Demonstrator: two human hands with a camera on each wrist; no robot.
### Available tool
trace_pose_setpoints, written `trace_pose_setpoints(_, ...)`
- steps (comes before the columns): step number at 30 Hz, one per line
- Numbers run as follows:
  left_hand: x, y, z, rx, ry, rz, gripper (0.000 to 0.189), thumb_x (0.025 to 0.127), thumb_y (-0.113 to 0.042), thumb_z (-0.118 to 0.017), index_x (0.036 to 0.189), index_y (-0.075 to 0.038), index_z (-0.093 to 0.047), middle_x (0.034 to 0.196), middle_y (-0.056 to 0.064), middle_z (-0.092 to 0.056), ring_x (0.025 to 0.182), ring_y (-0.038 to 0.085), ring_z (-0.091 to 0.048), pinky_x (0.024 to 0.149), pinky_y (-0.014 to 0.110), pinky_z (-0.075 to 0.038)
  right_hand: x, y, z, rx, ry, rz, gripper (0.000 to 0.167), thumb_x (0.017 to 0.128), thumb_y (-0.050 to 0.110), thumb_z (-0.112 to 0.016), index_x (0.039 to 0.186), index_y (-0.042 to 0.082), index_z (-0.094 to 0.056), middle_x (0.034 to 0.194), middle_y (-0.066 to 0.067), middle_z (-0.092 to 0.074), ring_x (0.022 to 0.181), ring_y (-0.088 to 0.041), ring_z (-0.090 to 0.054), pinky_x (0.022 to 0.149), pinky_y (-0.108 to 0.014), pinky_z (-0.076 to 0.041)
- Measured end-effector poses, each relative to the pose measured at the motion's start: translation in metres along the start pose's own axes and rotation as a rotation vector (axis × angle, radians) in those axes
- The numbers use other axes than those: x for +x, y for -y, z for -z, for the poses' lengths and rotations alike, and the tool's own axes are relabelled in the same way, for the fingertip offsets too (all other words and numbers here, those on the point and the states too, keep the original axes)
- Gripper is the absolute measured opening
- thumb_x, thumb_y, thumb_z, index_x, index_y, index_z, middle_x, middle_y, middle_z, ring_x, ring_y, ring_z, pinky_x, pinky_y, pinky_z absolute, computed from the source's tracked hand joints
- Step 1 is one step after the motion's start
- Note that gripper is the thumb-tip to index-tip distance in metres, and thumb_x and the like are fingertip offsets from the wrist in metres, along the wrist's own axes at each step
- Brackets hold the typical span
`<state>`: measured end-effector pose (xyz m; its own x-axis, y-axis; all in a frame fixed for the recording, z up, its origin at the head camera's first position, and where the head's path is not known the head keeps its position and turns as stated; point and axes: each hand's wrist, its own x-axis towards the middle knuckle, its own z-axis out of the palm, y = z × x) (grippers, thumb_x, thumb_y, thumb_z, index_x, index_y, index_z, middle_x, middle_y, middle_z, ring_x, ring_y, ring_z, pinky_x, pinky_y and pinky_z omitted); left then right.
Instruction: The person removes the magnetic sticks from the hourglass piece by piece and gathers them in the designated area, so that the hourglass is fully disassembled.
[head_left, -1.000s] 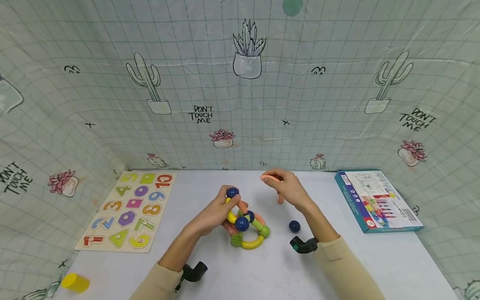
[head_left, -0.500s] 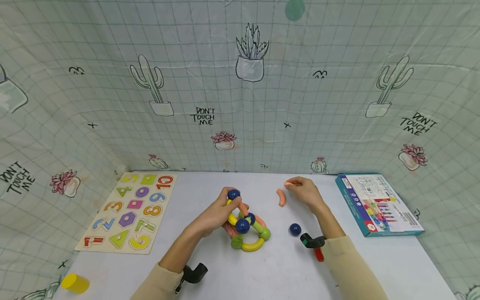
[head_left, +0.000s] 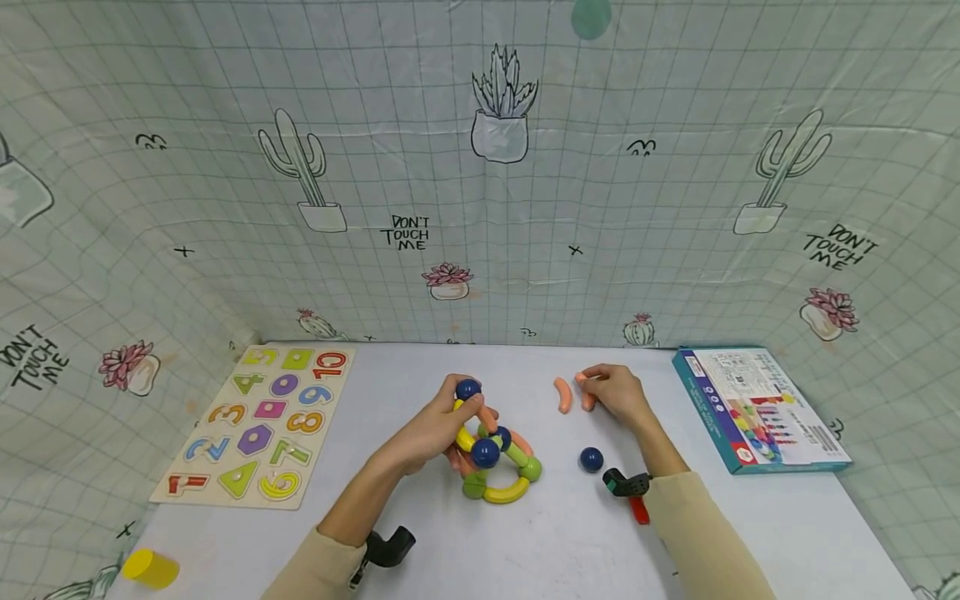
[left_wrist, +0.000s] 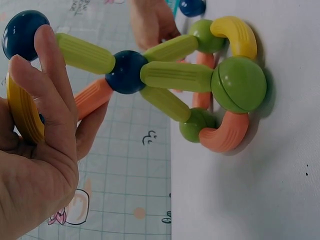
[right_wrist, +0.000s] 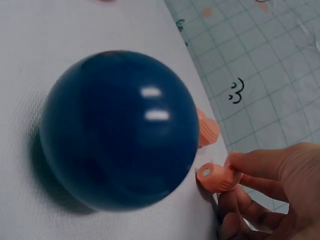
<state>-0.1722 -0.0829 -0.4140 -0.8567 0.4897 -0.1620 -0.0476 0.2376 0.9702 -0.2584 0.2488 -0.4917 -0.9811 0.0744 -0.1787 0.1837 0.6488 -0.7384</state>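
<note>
A ball-and-rod structure [head_left: 485, 452] stands mid-table [head_left: 540, 550], its lower ring apparently resting there. The left hand [head_left: 433, 427] has its fingers wrapped about the upper part, by a yellow curved rod [left_wrist: 22, 107]. It looks like light, stiff plastic; the glossy balls would probably slip and the joints may part if tugged, so the ribbed rods seem the surer hold. The right hand [head_left: 617, 395] pinches an orange rod [right_wrist: 217, 179] between its fingers, likely hard and light too, best taken across its sides. A second orange rod [head_left: 563, 396] lies just beside; a loose blue ball [head_left: 591, 459] and a partly hidden red piece [head_left: 640, 511] sit nearer the person. Farther out are a box [head_left: 772, 417] at right, a number board [head_left: 234, 427] and yellow cylinder [head_left: 152, 568] at left.
</note>
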Motion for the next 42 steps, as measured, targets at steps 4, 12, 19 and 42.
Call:
trace_pose_setpoints(4,0.0001,0.0009,0.0005,-0.002,-0.001,0.000,0.042,0.109,-0.040,-0.042,0.135,-0.008,-0.033,0.130,0.013,-0.066,0.045,0.021,-0.061,0.044,0.034,-0.053,-0.0007,0.0010,-0.0003,-0.032,-0.007,0.010,0.037,0.097,0.028,-0.065,0.122,0.003,-0.070,0.108,-0.015,-0.069,0.087,-0.024,-0.056,0.069,-0.031,-0.044)
trace_pose_setpoints(12,-0.0004,0.0013,0.0018,-0.003,-0.008,-0.001,0.044,0.108,-0.040,-0.043,0.137,-0.009,-0.033,0.129,0.013,-0.067,0.045,0.022,-0.062,0.045,0.039,-0.054,-0.0022,0.0038,-0.0015,-0.014,0.017,0.001,0.038,0.096,0.026,-0.066,0.125,0.002,-0.068,0.091,-0.010,-0.070,0.067,-0.015,-0.058,0.059,-0.025,-0.049)
trace_pose_setpoints(19,-0.0009,0.0015,0.0021,-0.002,-0.006,0.003,0.046,0.108,-0.040,-0.045,0.138,-0.008,-0.033,0.130,0.012,-0.066,0.044,0.021,-0.061,0.045,0.037,-0.054,-0.0031,0.0034,-0.0052,0.017,0.047,0.028,0.036,0.095,0.022,-0.066,0.124,0.001,-0.068,0.098,-0.013,-0.072,0.070,-0.015,-0.062,0.061,-0.027,-0.053)
trace_pose_setpoints(42,-0.0003,-0.0015,-0.0025,-0.054,-0.017,0.027,0.055,0.107,-0.035,-0.049,0.150,-0.010,-0.025,0.136,0.012,-0.061,0.045,0.024,-0.063,0.054,0.049,-0.057,-0.0041,0.0054,-0.0064,-0.031,0.083,0.080,0.035,0.097,0.019,-0.063,0.125,-0.002,-0.066,0.094,-0.012,-0.072,0.070,-0.014,-0.065,0.062,-0.028,-0.054)
